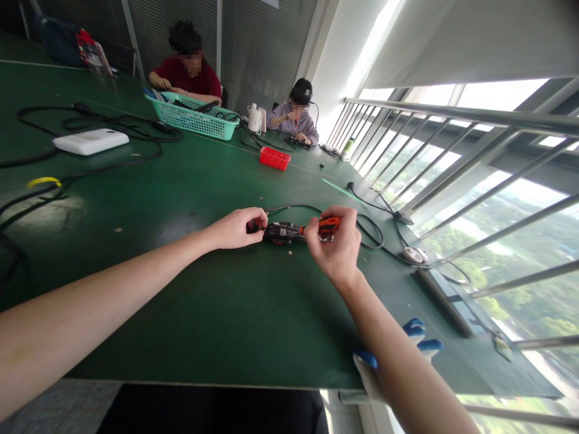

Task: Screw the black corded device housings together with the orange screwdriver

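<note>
My left hand (236,229) pinches the left end of a dark device (281,234) at the centre of the frame; my right hand (338,252) closes around an orange-handled screwdriver (330,225). If my left grip is too light, the device could twist; if I tilt the screwdriver, its tip could slip. Upper centre-left, a mint basket (194,123) holds dark, jumbled items; I can't tell what is in the red tray (275,160), upper centre.
</note>
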The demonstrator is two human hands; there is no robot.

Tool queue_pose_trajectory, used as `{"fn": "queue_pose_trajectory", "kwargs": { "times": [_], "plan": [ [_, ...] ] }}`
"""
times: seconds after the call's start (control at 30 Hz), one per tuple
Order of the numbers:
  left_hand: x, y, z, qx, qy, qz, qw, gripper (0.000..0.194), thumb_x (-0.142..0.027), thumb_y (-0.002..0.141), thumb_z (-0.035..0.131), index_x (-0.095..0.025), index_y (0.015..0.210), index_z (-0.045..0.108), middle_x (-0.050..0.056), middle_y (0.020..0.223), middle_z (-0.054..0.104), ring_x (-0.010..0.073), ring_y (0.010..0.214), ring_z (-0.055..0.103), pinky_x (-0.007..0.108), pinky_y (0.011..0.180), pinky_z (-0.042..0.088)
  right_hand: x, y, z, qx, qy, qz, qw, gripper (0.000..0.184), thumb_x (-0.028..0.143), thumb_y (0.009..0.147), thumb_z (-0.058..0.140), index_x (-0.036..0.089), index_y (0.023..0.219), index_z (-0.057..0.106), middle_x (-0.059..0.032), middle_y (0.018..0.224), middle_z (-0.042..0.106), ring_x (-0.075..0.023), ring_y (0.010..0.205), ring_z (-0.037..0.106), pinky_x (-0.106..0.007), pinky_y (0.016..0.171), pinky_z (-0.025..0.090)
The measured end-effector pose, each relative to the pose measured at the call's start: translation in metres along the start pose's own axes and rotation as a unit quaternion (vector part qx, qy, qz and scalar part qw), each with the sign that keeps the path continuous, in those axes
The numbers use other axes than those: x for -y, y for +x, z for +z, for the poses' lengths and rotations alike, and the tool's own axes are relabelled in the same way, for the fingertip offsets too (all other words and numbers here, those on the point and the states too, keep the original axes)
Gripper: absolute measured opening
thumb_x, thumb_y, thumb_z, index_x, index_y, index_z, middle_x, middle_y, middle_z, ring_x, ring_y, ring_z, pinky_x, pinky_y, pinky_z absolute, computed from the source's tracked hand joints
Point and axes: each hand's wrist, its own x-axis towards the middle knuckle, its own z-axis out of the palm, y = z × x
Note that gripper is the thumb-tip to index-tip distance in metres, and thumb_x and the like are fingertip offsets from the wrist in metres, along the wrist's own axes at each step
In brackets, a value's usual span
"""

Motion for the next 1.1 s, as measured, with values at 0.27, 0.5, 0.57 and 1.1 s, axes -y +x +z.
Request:
{"fn": "queue_pose_trajectory", "kwargs": {
  "times": [0.27, 0.5, 0.57, 1.1],
  "plan": [
    [0.0045, 0.0016, 0.0045, -0.001, 0.014, 0.015, 1.0, 0.015, -0.032, 0.086, 0.059, -0.022, 0.097, 0.059, 0.002, 0.097, 0.064, 0.0181, 0.084, 0.06, 0.03, 0.078, 0.047, -0.0082, 0.0045, 0.0002, 0.014, -0.037, -0.027, 0.999, 0.014, 0.031, 0.091, 0.059, 0.023, 0.099, 0.051, 0.0043, 0.069, 0.061, -0.0127, 0.055, 0.059, -0.025, 0.057, 0.046],
    [0.0007, 0.0014, 0.0042, 0.002, 0.033, 0.019, 0.999, 0.013, -0.03, 0.086, 0.058, -0.022, 0.096, 0.057, 0.003, 0.097, 0.061, 0.0192, 0.087, 0.059, 0.031, 0.08, 0.047, -0.0112, 0.0022, 0.0018, 0.003, -0.03, -0.06, 0.998, 0.01, 0.029, 0.092, 0.06, 0.022, 0.097, 0.053, 0.0033, 0.07, 0.063, -0.0127, 0.058, 0.06, -0.025, 0.06, 0.047],
    [0.0008, 0.0012, 0.0045, 0.005, 0.041, 0.014, 0.999, 0.013, -0.03, 0.086, 0.058, -0.022, 0.096, 0.057, 0.004, 0.098, 0.061, 0.0201, 0.089, 0.059, 0.032, 0.081, 0.047, -0.0115, 0.0027, 0.0012, -0.009, -0.039, -0.05, 0.998, 0.01, 0.029, 0.092, 0.059, 0.022, 0.097, 0.054, 0.0032, 0.07, 0.063, -0.0128, 0.058, 0.061, -0.025, 0.06, 0.047],
    [0.0033, -0.0007, 0.0058, 0.025, 0.064, -0.033, 0.997, 0.019, -0.036, 0.087, 0.057, -0.024, 0.102, 0.058, 0.005, 0.095, 0.06, 0.0226, 0.089, 0.06, 0.033, 0.079, 0.046, -0.0101, 0.0076, -0.0008, 0.053, -0.024, -0.014, 0.998, 0.036, 0.039, 0.093, 0.061, 0.022, 0.121, 0.046, -0.0008, 0.085, 0.066, -0.0191, 0.072, 0.066, -0.033, 0.07, 0.055]
  ]
}}
